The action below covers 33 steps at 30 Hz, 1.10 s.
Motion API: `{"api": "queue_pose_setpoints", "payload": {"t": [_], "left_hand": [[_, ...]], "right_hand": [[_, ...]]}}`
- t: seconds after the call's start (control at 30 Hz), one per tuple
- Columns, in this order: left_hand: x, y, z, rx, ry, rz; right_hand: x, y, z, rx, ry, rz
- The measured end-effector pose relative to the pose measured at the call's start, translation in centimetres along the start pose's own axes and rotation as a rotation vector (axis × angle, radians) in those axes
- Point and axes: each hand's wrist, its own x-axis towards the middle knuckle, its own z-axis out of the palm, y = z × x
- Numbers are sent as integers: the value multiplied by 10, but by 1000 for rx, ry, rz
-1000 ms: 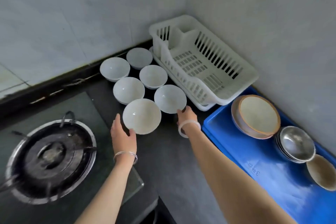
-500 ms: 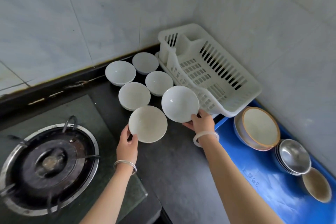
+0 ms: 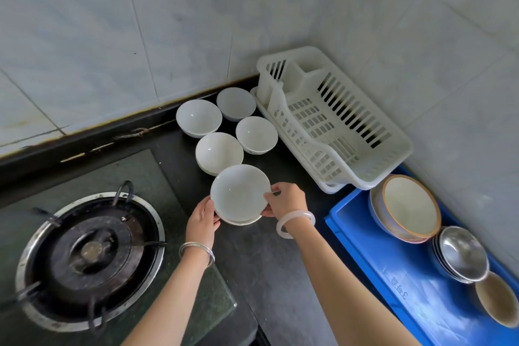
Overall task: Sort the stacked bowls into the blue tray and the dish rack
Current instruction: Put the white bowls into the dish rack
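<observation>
Two white bowls are nested into one stack (image 3: 240,194) just above the dark counter. My left hand (image 3: 202,218) grips the lower bowl at its left side. My right hand (image 3: 285,199) pinches the rim of the upper bowl on the right. Behind the stack, several more white bowls (image 3: 219,152) sit on the counter in a cluster. The white dish rack (image 3: 365,174) stands in the corner to the right with nothing in it. A blue tray (image 3: 373,255) lies at the lower right and holds a brown-rimmed bowl (image 3: 407,206), stacked steel bowls (image 3: 462,253) and a beige bowl (image 3: 498,299).
A gas burner (image 3: 90,250) on a glass hob fills the lower left. Tiled walls close the back and right sides. Dark counter (image 3: 280,275) shows between the hob and the blue tray.
My right hand carried its bowl leftward and set it into the bowl in my left hand. The two bowls, side by side before, are now one stack.
</observation>
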Motion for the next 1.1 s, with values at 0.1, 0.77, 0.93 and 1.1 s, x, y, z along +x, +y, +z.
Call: {"api": "queue_pose_setpoints", "payload": {"t": [0.1,0.77,0.93,1.1], "left_hand": [[4,-1,0,20,-15,0],[11,7,2,44,26,-72],[4,12,6,63,31,-44],[-5,39,31,47,-40,11]], "right_hand": [[1,1,1,-36,9,12],[26,21,-1,406,-329,202],[22,25,-7,410,-288,159],[18,14,-39,485,-257,54]]}}
